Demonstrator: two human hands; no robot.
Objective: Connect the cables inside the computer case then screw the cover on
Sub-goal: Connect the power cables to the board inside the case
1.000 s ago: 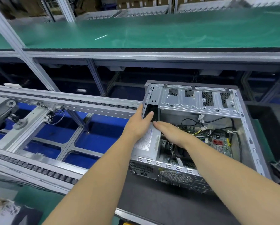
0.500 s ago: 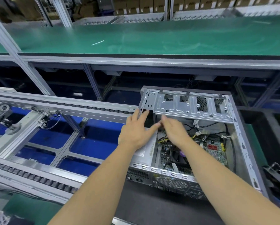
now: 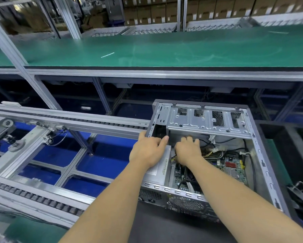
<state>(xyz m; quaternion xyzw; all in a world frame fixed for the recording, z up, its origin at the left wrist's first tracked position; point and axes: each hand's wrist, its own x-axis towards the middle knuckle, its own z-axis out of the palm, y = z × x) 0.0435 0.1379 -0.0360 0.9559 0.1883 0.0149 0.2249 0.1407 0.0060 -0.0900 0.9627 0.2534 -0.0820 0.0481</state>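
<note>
An open grey computer case (image 3: 263,162) lies on its side on a dark mat, with no cover on it. Inside show the green motherboard (image 3: 233,170), the silver power supply (image 3: 160,170) at the left, and loose yellow, black and white cables (image 3: 215,151). A perforated drive bracket (image 3: 206,123) spans the far end. My left hand (image 3: 148,150) rests over the power supply, fingers hooked on the case's left wall. My right hand (image 3: 187,150) reaches down under the bracket into the cables, fingers curled; what they hold is hidden.
A roller conveyor (image 3: 47,200) with aluminium rails and blue panels beneath runs to the left of the case. A long green workbench (image 3: 164,50) stretches behind. A black bin (image 3: 298,190) with dark parts stands at the right. Cardboard boxes line the far back.
Both hands have moved farther into the case toward the drive bracket. The right hand went from lying flat over the board to curling its fingers among the cables; the left hand shifted onto the case wall.
</note>
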